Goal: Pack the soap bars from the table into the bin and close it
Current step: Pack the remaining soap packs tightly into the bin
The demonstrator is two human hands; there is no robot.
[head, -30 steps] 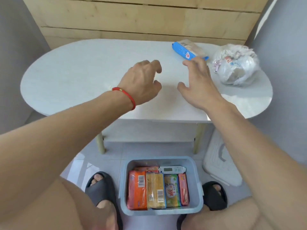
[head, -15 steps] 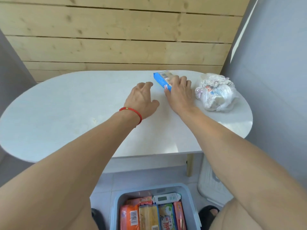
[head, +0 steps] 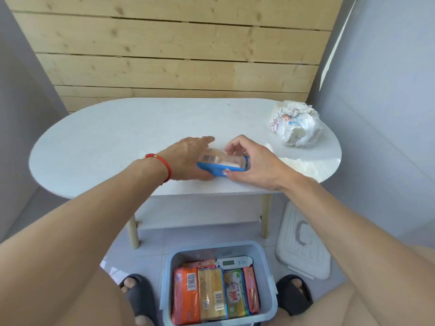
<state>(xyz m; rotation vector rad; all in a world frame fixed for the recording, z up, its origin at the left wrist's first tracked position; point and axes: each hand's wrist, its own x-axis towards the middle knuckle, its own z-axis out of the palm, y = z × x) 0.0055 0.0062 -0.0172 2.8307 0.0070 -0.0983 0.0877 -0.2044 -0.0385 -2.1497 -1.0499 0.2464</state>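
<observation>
step: last-bar pickup, by the look of it. blue soap pack (head: 220, 166) is off the back of the table (head: 98, 142) and sits near the front edge, between both hands.
R hand: right hand (head: 253, 164) pinches the pack's right end, thumb on the near blue side, fingers curled over the clear top. Firm hold.
L hand: left hand (head: 188, 158) lies flat-ish against the pack's left end w/ fingers straight, pointing away. Steadying/pushing, not wrapped round it. Can't tell if the thumb is under.
pack: tilted, barcode face up, blue edge toward the camera. Can't tell if it's resting on the table or just lifted.
bin: bin (head: 267, 309) on the floor below the front edge, between the feet, open. Row of upright bars fills most of it: orange bar (head: 186, 295), yellow bar (head: 213, 294), green bar (head: 235, 292), red bar (head: 251, 289), plus a white pack (head: 234, 262) lying across the back.
lid: lid (head: 303, 245) on the floor to the bin's right, near the table leg, apart from it.
other: white plastic bag (head: 295, 124) at the table's right end, contents unclear; prob not a bar.
next: carry pack back + down over the edge into the bin. Free room looks tight, so likely lay it flat on top or at the back. Then fetch lid, seat it.
risk: slick wrapper, one-end pinch could slip.
</observation>
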